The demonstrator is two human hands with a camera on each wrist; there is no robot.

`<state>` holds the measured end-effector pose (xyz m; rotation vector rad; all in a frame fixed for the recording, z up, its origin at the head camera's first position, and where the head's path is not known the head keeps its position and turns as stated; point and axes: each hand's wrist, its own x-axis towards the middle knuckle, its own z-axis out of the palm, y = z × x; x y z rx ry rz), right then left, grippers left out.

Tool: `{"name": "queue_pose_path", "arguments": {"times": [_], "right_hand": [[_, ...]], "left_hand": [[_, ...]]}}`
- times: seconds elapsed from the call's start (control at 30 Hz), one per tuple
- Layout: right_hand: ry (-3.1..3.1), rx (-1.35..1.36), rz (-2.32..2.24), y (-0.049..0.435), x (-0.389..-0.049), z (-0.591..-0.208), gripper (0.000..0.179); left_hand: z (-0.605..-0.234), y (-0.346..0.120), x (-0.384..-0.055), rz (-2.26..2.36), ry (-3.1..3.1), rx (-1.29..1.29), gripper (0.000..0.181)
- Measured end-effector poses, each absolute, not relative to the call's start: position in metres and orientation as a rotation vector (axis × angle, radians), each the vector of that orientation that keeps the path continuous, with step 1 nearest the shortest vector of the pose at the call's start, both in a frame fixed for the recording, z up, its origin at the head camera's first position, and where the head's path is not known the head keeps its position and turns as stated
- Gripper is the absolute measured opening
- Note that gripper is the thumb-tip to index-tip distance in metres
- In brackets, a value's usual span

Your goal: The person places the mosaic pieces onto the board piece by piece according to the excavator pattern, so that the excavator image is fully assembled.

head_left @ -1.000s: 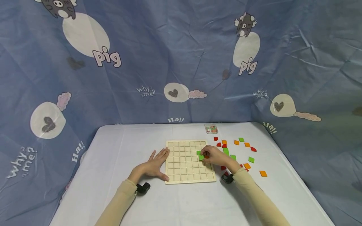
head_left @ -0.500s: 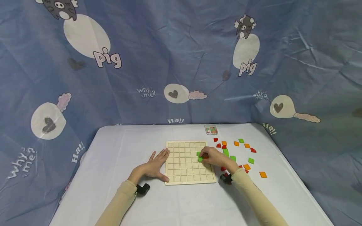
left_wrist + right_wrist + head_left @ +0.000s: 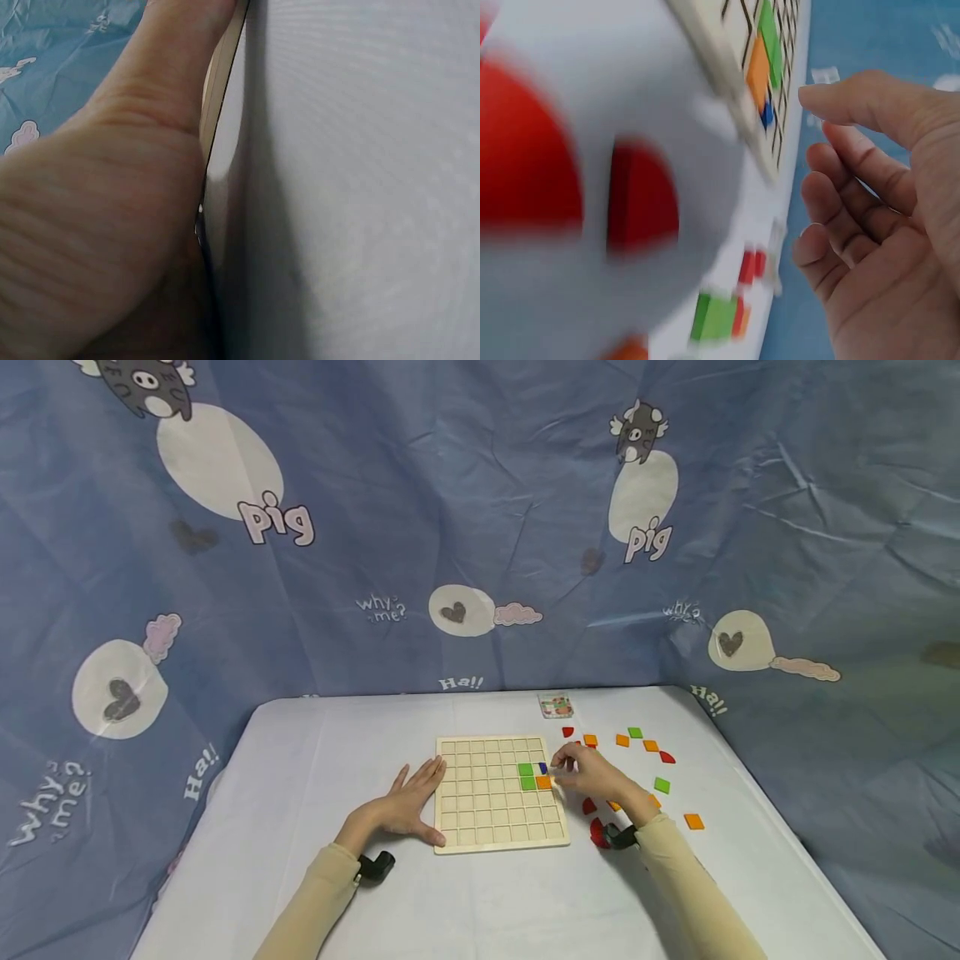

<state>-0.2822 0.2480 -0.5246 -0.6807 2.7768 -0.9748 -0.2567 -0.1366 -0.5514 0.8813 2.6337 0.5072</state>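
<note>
A wooden grid board point(image 3: 487, 837) lies on the table. Two green squares, the upper green tile point(image 3: 526, 770) and the lower green tile point(image 3: 528, 783), sit in its right part. Beside them are an orange square tile point(image 3: 543, 782) and a small blue piece point(image 3: 542, 768). My left hand point(image 3: 408, 802) rests along the board's left edge, fingers and thumb spread. My right hand point(image 3: 588, 772) hovers at the right edge, fingers loosely bent; the right wrist view shows nothing between thumb point(image 3: 840, 99) and fingers.
Several loose red, green and orange pieces lie right of the board, such as an orange tile point(image 3: 694, 822), a green tile point(image 3: 662, 785) and a red piece point(image 3: 598, 832). A small printed card point(image 3: 556, 706) lies at the back. A blue patterned cloth point(image 3: 480, 527) hangs behind.
My right hand has drawn back to the right, off the tiles, uncovering the orange tile and the blue piece on the board. The left hand has stayed at the board's edge.
</note>
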Motion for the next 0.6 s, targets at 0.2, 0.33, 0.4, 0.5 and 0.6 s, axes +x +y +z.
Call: {"name": "queue_pose_path", "arguments": {"times": [0.2,0.33,0.4,0.5,0.6], "right_hand": [[2.819,-0.465,-0.989,0.292,-0.278,-0.524,0.023],[2.819,-0.329,-0.980,0.320,-0.276,-0.530,0.026],[2.818,-0.262,-0.967,0.330,-0.275,-0.535,0.029],[2.810,-0.211,-0.954,0.341,-0.275,-0.540,0.034],[2.803,-0.173,-0.952,0.348,-0.275,-0.545,0.038]], "left_hand": [[-0.551,-0.136,-0.257,0.507,2.636,0.884,0.131],[-0.553,-0.136,-0.257,0.497,2.634,0.890,0.131],[-0.554,-0.137,-0.258,0.493,2.635,0.889,0.132],[-0.555,-0.137,-0.257,0.510,2.639,0.889,0.132],[-0.555,-0.136,-0.257,0.534,2.635,0.885,0.132]]}}
